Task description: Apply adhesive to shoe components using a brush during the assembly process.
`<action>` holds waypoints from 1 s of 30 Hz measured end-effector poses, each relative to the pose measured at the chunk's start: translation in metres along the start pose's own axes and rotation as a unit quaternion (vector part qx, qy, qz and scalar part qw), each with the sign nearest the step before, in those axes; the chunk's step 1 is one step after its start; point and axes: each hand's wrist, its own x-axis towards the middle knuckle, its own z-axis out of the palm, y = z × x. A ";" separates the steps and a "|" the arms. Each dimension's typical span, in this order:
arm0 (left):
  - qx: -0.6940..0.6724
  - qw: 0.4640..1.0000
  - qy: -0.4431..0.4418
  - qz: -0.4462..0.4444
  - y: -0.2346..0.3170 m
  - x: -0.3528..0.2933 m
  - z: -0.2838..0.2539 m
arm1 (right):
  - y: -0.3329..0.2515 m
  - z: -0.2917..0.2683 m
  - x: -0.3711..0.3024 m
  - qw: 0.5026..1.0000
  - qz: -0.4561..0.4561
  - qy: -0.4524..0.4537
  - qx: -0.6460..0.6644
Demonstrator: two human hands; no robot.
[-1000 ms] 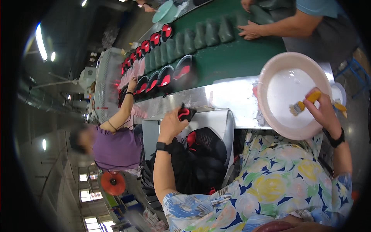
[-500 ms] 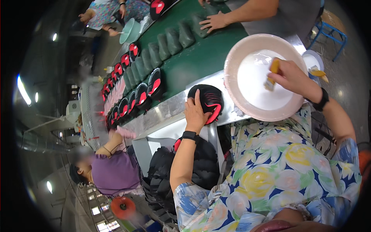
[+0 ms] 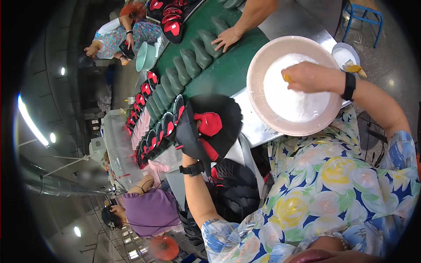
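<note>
A floral garment is filling the nearest part of the view. Just beyond it, a grey-white box is holding a pile of black uppers. The left hand is reaching up over this box, a black watch circling its wrist. It is gripping a black-and-red shoe upper, which is hanging in the air, its red inside facing the camera and most of the fingers hiding behind the material. The right hand is closing around a brush above a pale pink basin of white liquid; only a bit of the yellow handle is showing, so whether the bristles are touching the liquid cannot be told. The basin is standing on the metal edge of the tabletop, and a small white tub is sitting just beside it, a second yellow-handled brush lying across its rim.

Farther over the green surface, grey-green shoe forms are standing in a row, with black-and-red uppers lining up alongside. A co-worker's hand is resting at the row's upper end. To the left, a person in purple is leaning toward the tabletop. Farthest off, another person is working near a teal basin.
</note>
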 end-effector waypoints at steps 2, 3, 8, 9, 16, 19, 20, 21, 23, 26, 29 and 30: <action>-0.115 0.993 0.018 -0.032 0.009 0.023 0.000 | 0.002 -0.021 0.000 0.995 0.013 0.102 0.021; -0.177 0.983 0.022 -0.046 0.012 0.036 0.005 | 0.004 -0.027 0.001 0.988 0.015 0.139 0.064; -0.442 0.887 0.029 -0.128 0.083 0.056 0.031 | -0.030 -0.065 0.012 0.955 -0.117 0.195 0.191; -0.489 0.860 0.029 -0.146 0.096 0.059 0.032 | -0.029 -0.069 0.008 0.953 -0.115 0.206 0.190; -0.608 0.769 0.077 -0.182 0.127 0.060 0.053 | -0.025 -0.057 0.001 0.948 0.038 0.268 0.171; -0.606 0.759 0.158 -0.179 0.149 0.069 0.075 | -0.023 -0.037 0.005 0.923 0.102 0.310 0.203; -0.587 0.768 0.188 -0.175 0.140 0.067 0.086 | -0.023 -0.030 0.009 0.915 0.111 0.323 0.213; -0.567 0.776 0.218 -0.171 0.125 0.062 0.097 | -0.024 -0.024 0.011 0.916 0.109 0.322 0.216; -0.557 0.780 0.232 -0.164 0.089 0.045 0.112 | -0.029 -0.013 0.016 0.902 0.116 0.309 0.277; -0.455 0.848 0.231 -0.145 0.075 0.051 0.131 | -0.031 -0.005 0.013 0.887 0.147 0.296 0.322; -0.328 0.904 0.243 -0.124 0.067 0.050 0.125 | -0.045 -0.003 0.012 0.874 0.141 0.305 0.351; -0.283 0.919 0.247 -0.116 0.065 0.049 0.121 | -0.051 -0.004 0.010 0.873 0.142 0.276 0.377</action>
